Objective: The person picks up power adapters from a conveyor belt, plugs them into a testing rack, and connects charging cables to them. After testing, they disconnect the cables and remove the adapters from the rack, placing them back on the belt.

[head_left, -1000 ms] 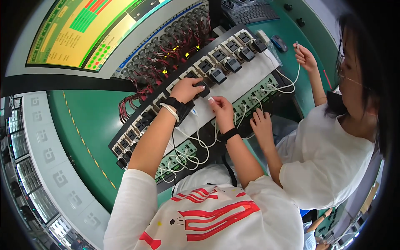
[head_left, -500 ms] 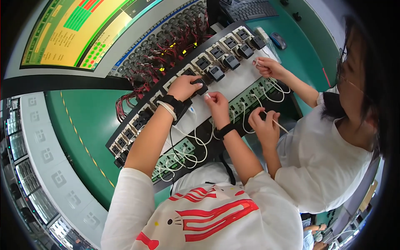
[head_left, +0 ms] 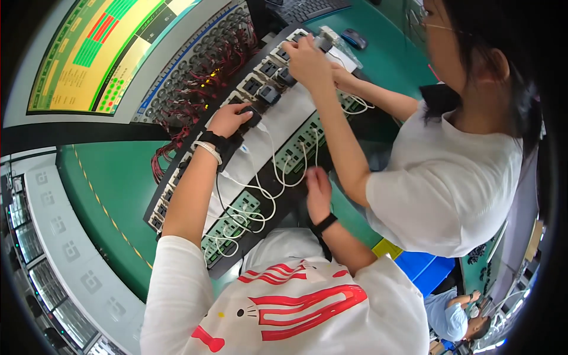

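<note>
From the head view, the left hand (head_left: 229, 120) lies on a small black module (head_left: 251, 116) in the rack of sockets (head_left: 177, 177) along the green worktop (head_left: 112, 183); its fingers curl around the module. The right hand (head_left: 318, 190) hovers, blurred, over white cables (head_left: 269, 195) near the worktop's front edge; whether its fingers grip anything cannot be told. A co-worker's hand (head_left: 307, 59) reaches the rack's far end.

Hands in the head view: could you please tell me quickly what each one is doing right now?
Left hand: closed on a small black device on the test rack.
Right hand: blurred, by the white cables; grip cannot be told.
</note>
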{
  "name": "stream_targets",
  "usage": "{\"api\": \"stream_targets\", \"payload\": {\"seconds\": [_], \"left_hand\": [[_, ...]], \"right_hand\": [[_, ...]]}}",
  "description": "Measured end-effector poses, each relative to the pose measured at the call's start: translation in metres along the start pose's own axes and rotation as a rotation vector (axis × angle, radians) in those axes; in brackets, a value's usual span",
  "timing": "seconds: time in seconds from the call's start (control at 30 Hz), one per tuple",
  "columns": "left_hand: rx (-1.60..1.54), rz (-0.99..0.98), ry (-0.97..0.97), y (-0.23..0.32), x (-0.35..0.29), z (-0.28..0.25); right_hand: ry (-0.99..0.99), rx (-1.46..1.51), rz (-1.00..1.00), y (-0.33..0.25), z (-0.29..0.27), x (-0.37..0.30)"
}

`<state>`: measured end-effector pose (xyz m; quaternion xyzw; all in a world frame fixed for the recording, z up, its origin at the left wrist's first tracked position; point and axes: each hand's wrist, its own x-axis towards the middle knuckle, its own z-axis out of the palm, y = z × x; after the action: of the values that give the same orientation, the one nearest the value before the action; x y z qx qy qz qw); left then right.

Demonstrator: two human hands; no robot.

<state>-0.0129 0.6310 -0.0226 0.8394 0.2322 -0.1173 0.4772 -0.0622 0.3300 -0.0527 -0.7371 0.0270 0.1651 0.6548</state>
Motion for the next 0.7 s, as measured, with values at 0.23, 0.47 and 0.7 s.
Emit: {"api": "stream_targets", "payload": {"seconds": [0.23, 0.47, 0.7], "left_hand": [[0.021, 0.048, 0.041, 0.000, -0.003, -0.001], [0.103, 0.004, -0.008, 0.013, -0.003, 0.003], [0.198, 0.029, -0.006, 0.035, -0.003, -0.002]], "right_hand": [[0.152, 0.569, 1.076, 0.079, -0.049, 0.034], [0.138, 0.274, 0.674, 0.124, -0.068, 0.094], [0.159, -0.102, 0.239, 0.158, -0.110, 0.092]]}}
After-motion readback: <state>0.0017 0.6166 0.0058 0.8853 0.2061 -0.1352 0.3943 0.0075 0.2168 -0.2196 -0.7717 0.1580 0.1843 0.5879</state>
